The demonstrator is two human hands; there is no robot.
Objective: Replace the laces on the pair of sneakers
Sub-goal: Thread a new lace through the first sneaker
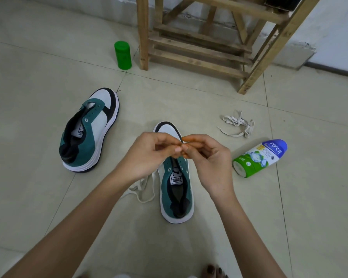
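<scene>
Head-camera view, looking down at a tiled floor (pixel 38 197) where a person sits with both bare forearms reaching forward. At centre, the left hand (pixel 151 155) and right hand (pixel 207 159) meet fingertip to fingertip. Each grip is narrow, pinching a small orange lace (pixel 186 139) between them; it is probably the new lace, though it is too bunched to be sure. They hold it right over the near sneaker (pixel 176 189), a green, white and black Puma standing toe-away directly beneath, likely so the end can be fed into its bare eyelets. A cream lace (pixel 143 190) trails on the floor against this shoe's side at 7 o'clock, seemingly pulled out and dropped. The second sneaker (pixel 88 129) stands apart at 9 o'clock, also without laces, apparently awaiting its turn. Another cream lace pile (pixel 237 125) lies discarded at 2 o'clock, out of the hands' way. A Nycil powder bottle (pixel 259 157) lies on its side at 3 o'clock. A green lidded container (pixel 122 55) stands at 11 o'clock beside a wooden stool frame (pixel 199 47) at 12. Toes (pixel 215 270) show at 6.
</scene>
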